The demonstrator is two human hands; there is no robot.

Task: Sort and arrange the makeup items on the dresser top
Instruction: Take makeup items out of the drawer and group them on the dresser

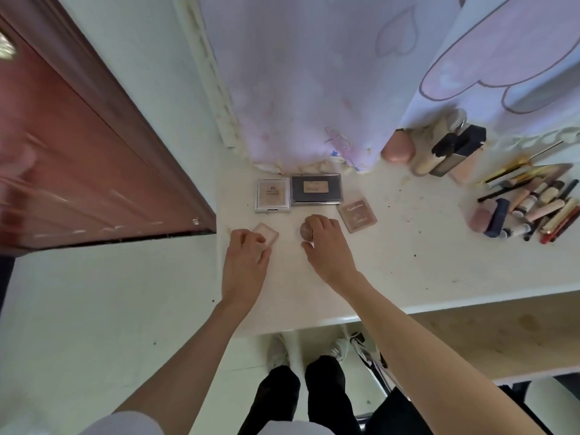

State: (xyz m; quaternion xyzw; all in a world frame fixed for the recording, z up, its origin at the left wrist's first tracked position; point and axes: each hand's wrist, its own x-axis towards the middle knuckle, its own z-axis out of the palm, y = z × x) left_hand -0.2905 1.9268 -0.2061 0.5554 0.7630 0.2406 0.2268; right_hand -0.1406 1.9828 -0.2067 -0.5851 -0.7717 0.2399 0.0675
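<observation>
My left hand [246, 257] pinches a small pink compact [266, 234]; my right hand [324, 243] cups a round compact [307, 231]. Both sit just in front of the dark palette [316, 189]. Palettes look grouped; the tube pile [530, 211] far right of it on the tabletop [392, 262] is probably still unsorted.

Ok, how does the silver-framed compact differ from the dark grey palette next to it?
The silver-framed compact is nearly square with a pale, light case; the dark grey palette is wider, rectangular and dark. The compact's label is small and pale, the palette's a tan rectangle. Both lie flat and closed, side by side on the dresser top, by the curtain.
</observation>
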